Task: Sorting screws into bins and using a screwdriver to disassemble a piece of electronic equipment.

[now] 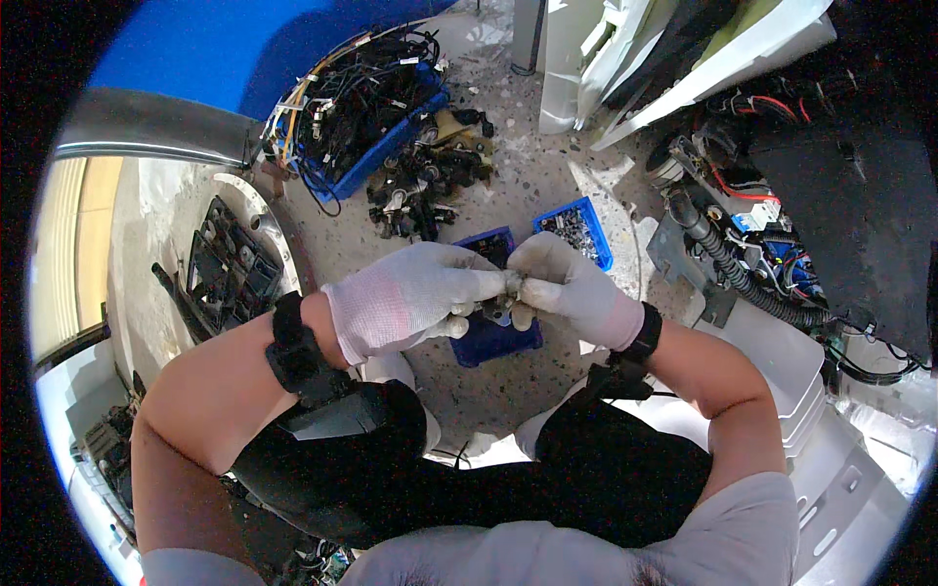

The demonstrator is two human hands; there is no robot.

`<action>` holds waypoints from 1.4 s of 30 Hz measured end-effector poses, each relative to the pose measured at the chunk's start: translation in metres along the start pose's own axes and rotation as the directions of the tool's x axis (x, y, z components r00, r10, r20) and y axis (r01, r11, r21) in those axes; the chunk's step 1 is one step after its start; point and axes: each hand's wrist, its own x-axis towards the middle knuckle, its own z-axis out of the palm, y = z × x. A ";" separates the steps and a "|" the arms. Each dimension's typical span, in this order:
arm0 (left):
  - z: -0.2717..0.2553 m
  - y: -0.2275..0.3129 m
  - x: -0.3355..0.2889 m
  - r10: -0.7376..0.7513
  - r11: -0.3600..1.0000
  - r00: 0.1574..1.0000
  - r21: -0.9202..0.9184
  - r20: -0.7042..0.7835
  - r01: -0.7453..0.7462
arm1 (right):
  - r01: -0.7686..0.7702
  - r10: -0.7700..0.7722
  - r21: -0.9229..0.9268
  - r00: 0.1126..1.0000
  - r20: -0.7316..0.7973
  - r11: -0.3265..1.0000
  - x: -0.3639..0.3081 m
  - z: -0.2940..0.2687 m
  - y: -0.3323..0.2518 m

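Note:
My left hand [415, 296] and my right hand [567, 288], both in whitish work gloves, meet in front of me. Between their fingertips they pinch a small grey part [511, 283], mostly covered by the fingers, so its kind cannot be made out. Directly below the hands lies a dark blue tray [498, 347] on the floor; its middle is hidden by the gloves. Just beyond my right hand, a smaller bright blue tray [603, 252] holds many small shiny metal pieces [572, 229].
A blue crate [376, 166] heaped with black cables [366, 93] stands at the far left. Beside it is a pile of dark parts [425, 186]. Black plastic pieces [230, 259] lie left; a large black panel with wiring [840, 215] and white panels [684, 73] stand right.

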 end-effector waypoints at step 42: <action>-0.011 -0.005 0.008 0.033 0.970 0.972 -0.241 0.233 0.025 | 0.033 0.564 -0.884 0.759 0.325 0.465 -0.039 -0.002 0.114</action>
